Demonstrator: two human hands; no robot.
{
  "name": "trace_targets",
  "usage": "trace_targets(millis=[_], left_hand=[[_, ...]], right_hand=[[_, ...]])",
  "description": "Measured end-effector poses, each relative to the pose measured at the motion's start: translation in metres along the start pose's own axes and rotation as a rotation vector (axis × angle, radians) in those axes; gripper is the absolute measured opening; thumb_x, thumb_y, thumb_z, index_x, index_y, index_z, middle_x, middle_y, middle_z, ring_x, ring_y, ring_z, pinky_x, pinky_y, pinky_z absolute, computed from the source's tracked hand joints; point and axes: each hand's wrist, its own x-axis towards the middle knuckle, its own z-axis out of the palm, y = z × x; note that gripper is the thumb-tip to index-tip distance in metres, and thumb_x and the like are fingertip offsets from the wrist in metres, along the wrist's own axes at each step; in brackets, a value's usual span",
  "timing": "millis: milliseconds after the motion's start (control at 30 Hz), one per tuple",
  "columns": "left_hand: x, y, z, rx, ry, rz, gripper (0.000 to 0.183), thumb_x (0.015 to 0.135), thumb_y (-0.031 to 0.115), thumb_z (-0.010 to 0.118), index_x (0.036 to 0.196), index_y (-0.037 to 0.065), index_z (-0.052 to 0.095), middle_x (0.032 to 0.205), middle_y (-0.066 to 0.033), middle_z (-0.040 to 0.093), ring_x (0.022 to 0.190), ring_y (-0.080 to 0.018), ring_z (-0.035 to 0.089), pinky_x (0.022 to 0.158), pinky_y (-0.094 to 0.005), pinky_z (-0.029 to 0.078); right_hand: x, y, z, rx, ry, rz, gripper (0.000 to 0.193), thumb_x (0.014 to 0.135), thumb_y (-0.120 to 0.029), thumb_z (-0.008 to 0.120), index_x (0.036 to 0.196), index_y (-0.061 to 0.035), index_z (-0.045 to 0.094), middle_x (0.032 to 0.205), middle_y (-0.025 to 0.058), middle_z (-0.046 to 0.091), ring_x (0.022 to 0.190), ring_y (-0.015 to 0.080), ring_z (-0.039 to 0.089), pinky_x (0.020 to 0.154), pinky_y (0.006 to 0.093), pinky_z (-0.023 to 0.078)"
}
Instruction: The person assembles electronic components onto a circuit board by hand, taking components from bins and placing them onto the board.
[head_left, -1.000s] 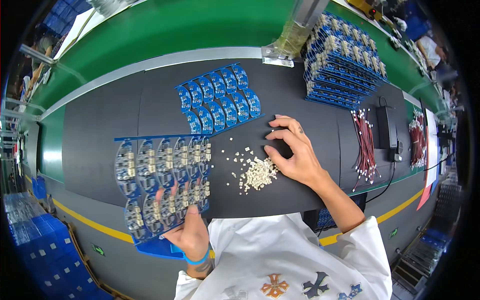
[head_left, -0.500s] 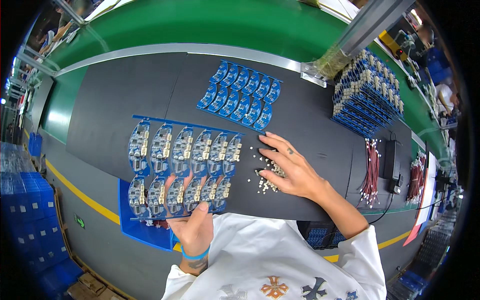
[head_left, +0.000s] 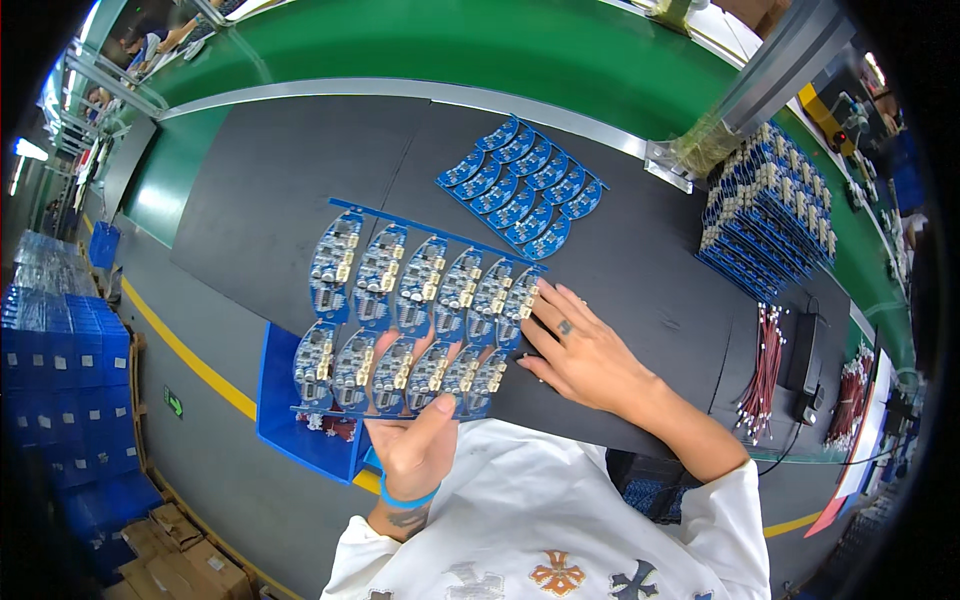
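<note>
A panel of blue circuit boards (head_left: 417,290), two rows of curved boards with white connectors, is held up and slightly tilted by my left hand (head_left: 415,450). Its thumb presses on the lower edge while the fingers show through the gaps underneath. My right hand (head_left: 590,365) is at the panel's right edge, fingers apart and stretched out, some fingertips partly hidden by it. Whether they touch the panel I cannot tell. Another blue circuit board panel (head_left: 525,188) lies on the black work mat (head_left: 280,170) beyond.
A tall stack of board panels (head_left: 765,210) stands at the far right beside a metal post (head_left: 770,85). Nearer are a bundle of red wires (head_left: 763,370) and a black power adapter (head_left: 805,350). A blue bin (head_left: 285,400) sits below the mat's left front edge.
The held panel has moved right in the picture, up to my right hand. Small white connectors seen under my right fingers earlier are now hidden. The whole view has also shifted.
</note>
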Motion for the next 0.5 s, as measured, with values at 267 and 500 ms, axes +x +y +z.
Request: trace_targets(millis=[267,500], left_hand=[[-0.007,-0.021,0.002,0.369,-0.02,0.005,0.065,0.071,-0.013,0.048,0.131,0.003,0.026,0.124,-0.021,0.04,0.117,-0.0373,0.038,0.096,-0.0555,0.029],[-0.007,-0.045,0.046,1.375,-0.837,0.482,0.042,0.07,0.001,0.06,0.112,0.002,0.054,0.122,-0.0222,0.046,0.118,-0.0408,0.039,0.095,-0.0618,0.021]], right_hand=[[-0.04,-0.009,-0.03,0.197,0.152,0.152,0.053,0.083,-0.02,0.055,0.124,0.0068,0.035,0.134,0.0213,0.03,0.126,0.0357,0.027,0.104,0.0432,0.022],[-0.056,-0.053,0.014,2.049,0.712,0.677,0.054,0.092,-0.042,0.03,0.133,-0.0081,0.028,0.132,0.0096,0.037,0.121,0.0207,0.037,0.102,0.0357,0.027]])
